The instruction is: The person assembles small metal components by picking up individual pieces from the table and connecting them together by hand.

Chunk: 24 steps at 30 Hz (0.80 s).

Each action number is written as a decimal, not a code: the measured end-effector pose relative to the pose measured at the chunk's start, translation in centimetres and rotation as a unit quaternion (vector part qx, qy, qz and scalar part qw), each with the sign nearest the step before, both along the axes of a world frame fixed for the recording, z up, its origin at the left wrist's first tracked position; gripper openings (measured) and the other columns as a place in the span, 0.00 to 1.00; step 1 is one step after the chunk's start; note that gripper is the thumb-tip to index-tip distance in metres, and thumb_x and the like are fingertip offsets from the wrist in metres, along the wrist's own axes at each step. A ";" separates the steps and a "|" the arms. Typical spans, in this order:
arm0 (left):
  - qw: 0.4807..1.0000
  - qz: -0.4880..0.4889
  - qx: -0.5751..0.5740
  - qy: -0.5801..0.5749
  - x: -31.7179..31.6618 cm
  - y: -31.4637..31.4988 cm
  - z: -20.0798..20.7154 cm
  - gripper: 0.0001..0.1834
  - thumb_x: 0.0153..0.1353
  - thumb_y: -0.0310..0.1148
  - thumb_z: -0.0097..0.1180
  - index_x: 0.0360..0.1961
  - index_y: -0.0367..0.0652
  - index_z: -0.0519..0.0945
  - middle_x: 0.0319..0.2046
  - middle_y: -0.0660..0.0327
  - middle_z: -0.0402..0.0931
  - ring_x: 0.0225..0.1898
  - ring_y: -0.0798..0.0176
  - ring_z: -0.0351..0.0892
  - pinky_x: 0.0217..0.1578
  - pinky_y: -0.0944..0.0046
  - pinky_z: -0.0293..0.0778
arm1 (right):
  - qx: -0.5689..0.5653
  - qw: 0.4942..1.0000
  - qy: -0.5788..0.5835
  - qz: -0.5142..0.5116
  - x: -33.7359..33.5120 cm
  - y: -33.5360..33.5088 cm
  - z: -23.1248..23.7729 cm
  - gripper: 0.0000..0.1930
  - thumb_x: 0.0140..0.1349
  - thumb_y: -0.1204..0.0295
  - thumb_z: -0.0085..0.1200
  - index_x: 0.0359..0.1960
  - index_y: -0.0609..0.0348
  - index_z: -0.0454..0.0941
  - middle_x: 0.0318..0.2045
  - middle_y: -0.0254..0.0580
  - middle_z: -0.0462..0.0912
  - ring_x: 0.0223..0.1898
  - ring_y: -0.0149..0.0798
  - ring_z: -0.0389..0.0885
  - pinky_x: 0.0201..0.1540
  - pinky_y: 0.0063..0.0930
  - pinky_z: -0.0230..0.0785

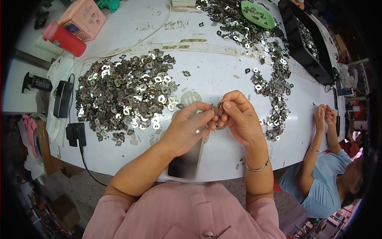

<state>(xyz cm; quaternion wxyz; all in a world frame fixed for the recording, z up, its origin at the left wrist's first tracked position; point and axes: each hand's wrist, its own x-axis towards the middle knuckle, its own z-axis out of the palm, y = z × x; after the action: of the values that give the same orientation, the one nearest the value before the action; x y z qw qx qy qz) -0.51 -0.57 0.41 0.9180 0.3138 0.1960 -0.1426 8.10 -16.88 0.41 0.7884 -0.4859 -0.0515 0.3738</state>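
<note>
Over the near middle of the white table, my left hand (190, 125) and my right hand (241, 119) meet at the fingertips. Both are closed on small metal pieces (219, 108), partly hidden by the fingers. To the left of my hands spreads a big heap of small flat metal pieces (127, 89), silvery and dark, with holes in their middles. Another band of such pieces (278, 75) runs down the table on my right. A smartphone (185, 161) with a dark screen lies under my left wrist.
A co-worker in blue (318, 175) sits at the right with both hands over the table (223, 167). A green dish (258, 14) and black bin (308, 40) hold more pieces. At the left are a red tumbler (65, 39), pink box (82, 18), black adapter (75, 134) and spray bottle (36, 83).
</note>
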 end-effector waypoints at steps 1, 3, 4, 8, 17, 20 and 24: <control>1.000 -0.004 -0.014 -0.002 0.0 0.1 -0.1 0.05 0.62 0.30 0.57 0.38 0.48 0.75 0.34 0.66 0.76 0.36 0.73 0.75 0.36 0.73 0.73 | -0.008 1.000 -0.011 0.001 0.0 0.1 0.0 0.04 0.64 0.71 0.54 0.38 0.55 0.74 0.29 0.30 0.78 0.26 0.23 0.74 0.27 0.13 0.64; 1.000 -0.003 -0.006 0.005 0.0 0.0 -0.1 0.05 0.62 0.31 0.57 0.38 0.48 0.75 0.34 0.66 0.76 0.35 0.73 0.75 0.36 0.73 0.73 | -0.017 1.000 -0.023 0.001 -0.1 0.2 -0.2 0.04 0.64 0.71 0.54 0.37 0.56 0.75 0.29 0.30 0.78 0.26 0.23 0.74 0.28 0.13 0.65; 1.000 -0.003 0.001 0.011 0.0 0.0 -0.1 0.05 0.63 0.31 0.56 0.39 0.48 0.75 0.33 0.66 0.76 0.35 0.73 0.75 0.36 0.73 0.73 | -0.027 0.999 -0.036 0.000 -0.1 0.2 -0.2 0.05 0.64 0.71 0.54 0.37 0.57 0.75 0.29 0.30 0.78 0.26 0.23 0.75 0.28 0.14 0.65; 0.999 -0.032 0.002 -0.019 0.0 0.3 -0.3 0.06 0.64 0.33 0.55 0.40 0.48 0.74 0.32 0.66 0.76 0.34 0.72 0.75 0.35 0.73 0.73 | -0.053 0.993 -0.107 0.023 -0.3 0.4 0.0 0.05 0.63 0.72 0.54 0.37 0.59 0.75 0.30 0.31 0.79 0.28 0.23 0.76 0.30 0.16 0.66; 1.000 -0.002 -0.002 -0.031 0.1 0.1 -0.5 0.06 0.65 0.33 0.52 0.41 0.46 0.74 0.34 0.63 0.75 0.34 0.69 0.73 0.30 0.70 0.64 | -0.032 0.985 -0.170 0.020 -0.3 -0.2 0.4 0.11 0.61 0.79 0.55 0.45 0.63 0.75 0.35 0.33 0.78 0.35 0.24 0.76 0.40 0.18 0.70; 0.999 0.001 -0.014 -0.029 0.0 0.0 -0.6 0.06 0.65 0.33 0.52 0.42 0.48 0.74 0.34 0.64 0.74 0.35 0.70 0.73 0.31 0.70 0.64 | -0.023 0.982 -0.188 0.024 -0.2 -0.4 0.3 0.12 0.59 0.81 0.55 0.46 0.63 0.74 0.38 0.32 0.77 0.37 0.24 0.76 0.41 0.19 0.70; 0.999 0.011 -0.007 -0.029 0.0 0.1 -0.6 0.06 0.64 0.32 0.53 0.42 0.49 0.74 0.35 0.66 0.74 0.35 0.71 0.72 0.33 0.69 0.64 | -0.043 0.984 -0.171 0.033 -0.1 -0.5 0.5 0.11 0.60 0.80 0.55 0.44 0.64 0.75 0.37 0.34 0.79 0.38 0.25 0.77 0.42 0.19 0.71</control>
<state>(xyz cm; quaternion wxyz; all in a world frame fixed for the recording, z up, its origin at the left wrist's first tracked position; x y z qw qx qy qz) -0.47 -0.51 -0.14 0.9271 0.3089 0.1714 -0.1251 8.01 -17.40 0.92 0.7334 -0.5743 -0.1851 0.3131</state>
